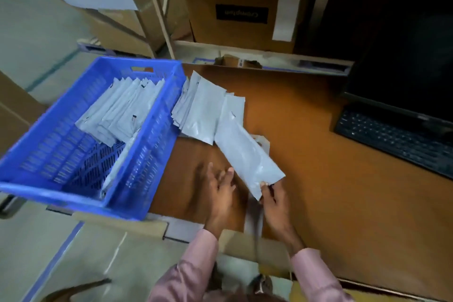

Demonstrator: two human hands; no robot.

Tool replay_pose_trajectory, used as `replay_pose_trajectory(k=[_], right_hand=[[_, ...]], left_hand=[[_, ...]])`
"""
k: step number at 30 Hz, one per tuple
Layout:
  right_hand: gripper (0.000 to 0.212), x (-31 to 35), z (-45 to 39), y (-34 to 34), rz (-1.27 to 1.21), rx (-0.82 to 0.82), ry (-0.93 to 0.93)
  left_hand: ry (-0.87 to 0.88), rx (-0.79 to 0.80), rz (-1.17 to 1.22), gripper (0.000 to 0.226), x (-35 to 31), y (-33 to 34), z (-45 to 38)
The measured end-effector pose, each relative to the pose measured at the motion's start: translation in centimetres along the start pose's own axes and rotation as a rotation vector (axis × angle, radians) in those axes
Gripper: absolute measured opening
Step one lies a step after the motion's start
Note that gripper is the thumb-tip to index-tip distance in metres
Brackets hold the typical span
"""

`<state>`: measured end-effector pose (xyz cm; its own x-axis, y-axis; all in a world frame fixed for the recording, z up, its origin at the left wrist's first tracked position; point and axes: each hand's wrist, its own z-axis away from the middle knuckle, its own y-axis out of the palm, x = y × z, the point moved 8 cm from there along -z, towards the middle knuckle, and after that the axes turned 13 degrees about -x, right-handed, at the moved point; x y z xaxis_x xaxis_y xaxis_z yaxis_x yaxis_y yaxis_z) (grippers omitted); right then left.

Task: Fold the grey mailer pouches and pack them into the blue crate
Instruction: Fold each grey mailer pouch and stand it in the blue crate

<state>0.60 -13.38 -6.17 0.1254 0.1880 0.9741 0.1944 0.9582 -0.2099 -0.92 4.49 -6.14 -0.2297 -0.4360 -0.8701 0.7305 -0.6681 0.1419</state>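
A blue slatted crate (137, 174) stands at the table's left edge with several folded grey pouches (117, 110) stacked in its far half. A loose pile of grey pouches (198, 108) lies on the brown table just right of the crate. My right hand (272, 200) pinches the near corner of one long grey pouch (247, 154) that stretches up toward the pile. My left hand (220, 191) hovers beside that pouch's near end, fingers straight and blurred, holding nothing.
A black keyboard (397, 140) and dark monitor (404, 76) occupy the table's right side. Cardboard boxes (240, 19) sit on shelves behind the table. Bare brown tabletop (318, 167) lies between the pouches and the keyboard.
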Motion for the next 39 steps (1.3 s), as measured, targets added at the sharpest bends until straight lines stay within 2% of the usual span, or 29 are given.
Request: replay_pose_trajectory(k=[3,5,8,10,13,15,17,20,23,25,30,34,39], right_hand=[[0.024,-2.7,0.8,-3.6,0.012,0.025,0.138],[0.023,-3.8,1.4,-5.4,0.035,0.055,0.230],[0.024,-4.6,1.5,-7.5,0.064,0.038,0.253],[0.023,-4.2,1.2,-8.6,0.153,-0.031,0.213],[0.035,-3.5,0.9,-9.7,0.554,-0.163,-0.016],[0.043,-2.9,1.2,-9.4,0.748,-0.225,-0.151],[0.045,-2.2,1.7,-8.3,0.810,-0.260,-0.245],[0.052,-2.2,1.8,-5.7,0.891,-0.203,-0.348],[0.058,-2.5,1.3,-3.7,0.951,-0.113,-0.382],[0.061,-3.2,1.1,-3.1,0.948,-0.073,-0.383],[0.060,-3.8,1.0,-3.2,0.936,-0.059,-0.381],[0.059,-3.8,0.7,-3.1,0.937,-0.030,-0.387],[0.057,-3.7,0.7,-3.1,0.951,-0.032,-0.390]], left_hand=[[-0.064,0.024,0.082,0.070,1.8,0.7,1.0],[-0.074,-0.018,0.070,0.075,3.4,0.2,0.8],[0.043,-0.075,-0.017,0.086,4.3,-1.5,-0.1],[0.224,-0.097,-0.251,0.093,3.5,-2.6,-0.2],[0.561,-0.165,-0.847,0.083,1.3,-2.7,1.3],[0.787,-0.154,-1.134,0.075,0.4,-1.9,2.6],[0.997,-0.036,-1.257,0.069,0.7,-0.8,3.2],[1.136,0.267,-1.195,0.058,1.9,1.3,3.5],[1.137,0.469,-1.171,0.055,3.1,3.4,3.1],[1.128,0.521,-1.193,0.058,4.0,4.2,2.0],[1.233,0.506,-1.303,0.062,5.2,4.4,1.2],[1.196,0.407,-1.351,0.060,4.6,4.2,1.0],[1.183,0.430,-1.411,0.060,5.2,4.3,0.6]])
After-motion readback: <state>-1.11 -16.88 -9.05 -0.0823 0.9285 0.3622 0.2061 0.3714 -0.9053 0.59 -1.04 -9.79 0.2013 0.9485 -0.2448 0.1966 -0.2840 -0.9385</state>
